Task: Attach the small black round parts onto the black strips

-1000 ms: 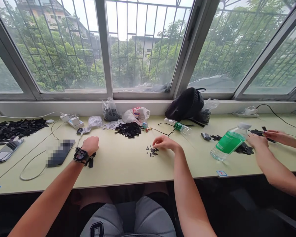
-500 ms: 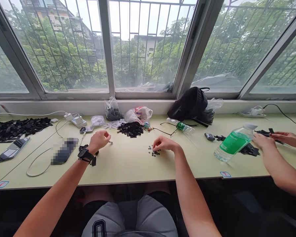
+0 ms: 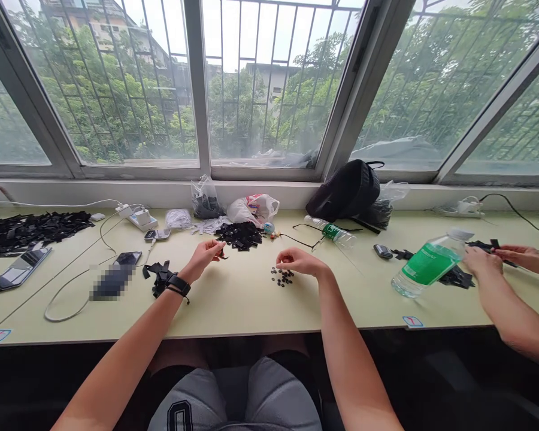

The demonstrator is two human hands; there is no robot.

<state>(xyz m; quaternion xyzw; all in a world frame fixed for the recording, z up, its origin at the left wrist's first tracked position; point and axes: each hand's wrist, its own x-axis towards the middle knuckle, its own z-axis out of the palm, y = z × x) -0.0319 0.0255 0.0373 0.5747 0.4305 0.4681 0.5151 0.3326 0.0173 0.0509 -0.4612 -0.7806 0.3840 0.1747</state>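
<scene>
My left hand (image 3: 205, 256), with a dark watch on its wrist, pinches a small black strip (image 3: 225, 257) whose end shows past the fingertips. It hangs above the table just in front of a heap of black strips (image 3: 240, 237). A smaller cluster of black strips (image 3: 160, 278) lies behind and left of the wrist. My right hand (image 3: 300, 261) has its fingers pinched together directly over a scatter of small black rings (image 3: 282, 279). Whatever may be between those fingertips is too small or hidden to make out.
A tilted water bottle (image 3: 426, 266) with a green label stands at right, near a co-worker's hands (image 3: 485, 261). An empty bottle (image 3: 341, 235), glasses (image 3: 312, 244) and a black bag (image 3: 345, 190) lie behind. Phones (image 3: 114, 281) and cables are at left.
My left hand has moved right and slightly away from me with the strip, uncovering the small strip cluster. My right hand has hardly moved, still over the rings.
</scene>
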